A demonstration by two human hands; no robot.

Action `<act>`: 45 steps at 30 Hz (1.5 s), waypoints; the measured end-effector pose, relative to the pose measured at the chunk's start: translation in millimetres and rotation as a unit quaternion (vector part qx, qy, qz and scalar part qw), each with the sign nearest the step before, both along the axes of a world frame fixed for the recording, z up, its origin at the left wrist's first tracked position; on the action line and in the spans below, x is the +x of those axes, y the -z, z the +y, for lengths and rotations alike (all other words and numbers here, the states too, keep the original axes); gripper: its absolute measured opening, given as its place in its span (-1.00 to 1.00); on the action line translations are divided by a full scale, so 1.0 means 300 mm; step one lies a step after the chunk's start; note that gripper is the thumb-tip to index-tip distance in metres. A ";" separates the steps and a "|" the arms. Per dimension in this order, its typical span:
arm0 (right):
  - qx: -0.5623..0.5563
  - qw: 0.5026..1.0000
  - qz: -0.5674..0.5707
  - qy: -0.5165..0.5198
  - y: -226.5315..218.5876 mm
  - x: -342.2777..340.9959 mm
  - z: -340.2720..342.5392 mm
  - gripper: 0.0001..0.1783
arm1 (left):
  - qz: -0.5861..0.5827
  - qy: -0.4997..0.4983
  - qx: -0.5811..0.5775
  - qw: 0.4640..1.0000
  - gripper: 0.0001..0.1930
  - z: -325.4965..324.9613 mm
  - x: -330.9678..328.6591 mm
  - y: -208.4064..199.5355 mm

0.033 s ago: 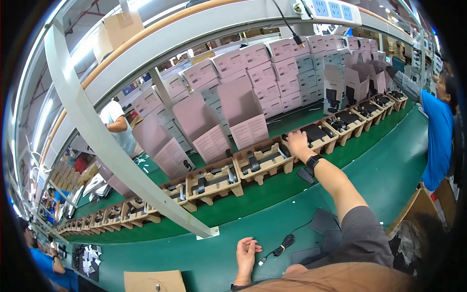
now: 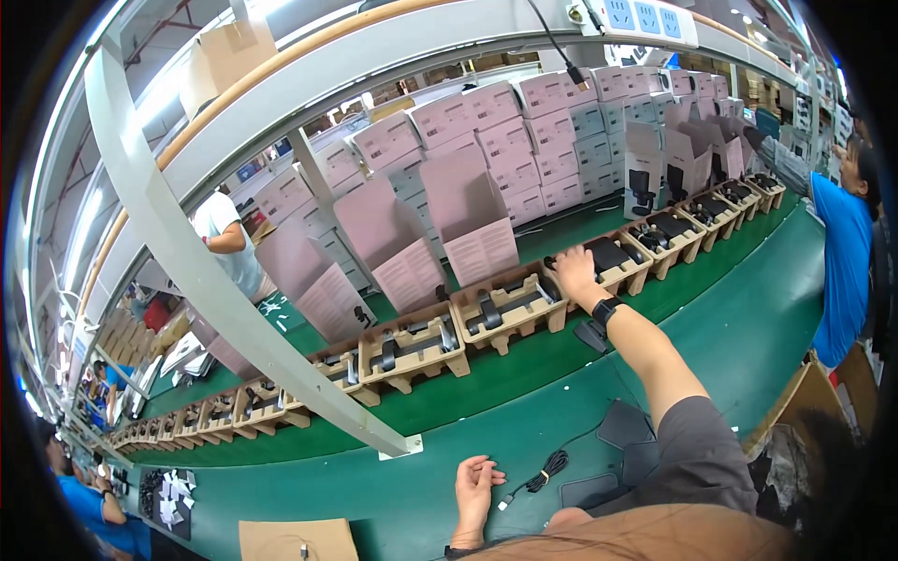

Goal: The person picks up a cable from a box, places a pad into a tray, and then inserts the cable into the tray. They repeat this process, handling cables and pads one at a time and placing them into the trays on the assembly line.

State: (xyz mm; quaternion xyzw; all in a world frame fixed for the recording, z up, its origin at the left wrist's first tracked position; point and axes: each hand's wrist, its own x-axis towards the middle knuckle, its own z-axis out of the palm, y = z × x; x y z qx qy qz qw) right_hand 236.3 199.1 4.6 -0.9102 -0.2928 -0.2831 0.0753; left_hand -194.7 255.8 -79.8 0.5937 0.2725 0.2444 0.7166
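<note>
My right hand (image 2: 574,269) reaches to the far left corner of a brown moulded pulp tray (image 2: 629,284). Its fingers bend down against a small dark part that they mostly hide. A flat black panel (image 2: 608,253) lies in that tray, right beside the hand. Below the wrist, a black stand-like piece (image 2: 591,335) rests on the green belt. My left hand (image 2: 475,486) lies on the green table, fingers loosely spread and holding nothing. Close to its right is a coiled black cable (image 2: 547,470) with a white-tipped plug; farther right are dark flat pieces (image 2: 625,425).
Several pulp trays (image 2: 412,351) with black parts line the belt on both sides. Open pink cartons (image 2: 482,252) stand behind them, before stacked boxes (image 2: 510,145). A slanted grey post (image 2: 234,271) crosses at left. Cardboard (image 2: 297,540) lies at the front; a co-worker in blue (image 2: 842,252) stands right.
</note>
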 end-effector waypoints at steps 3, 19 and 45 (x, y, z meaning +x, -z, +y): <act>0.059 0.998 -0.038 -0.009 0.017 0.008 -0.015 -0.75 | -0.001 0.004 -0.003 1.000 -0.84 -0.005 -0.002 0.002; 0.059 0.988 0.139 -0.020 0.046 0.069 -0.010 -0.76 | 0.045 0.022 0.103 0.993 -0.86 0.022 -0.038 -0.016; 0.117 0.907 0.308 -0.264 -0.119 -0.617 -0.332 -0.67 | 0.109 -0.003 0.520 0.847 -0.81 -0.041 -0.078 -0.064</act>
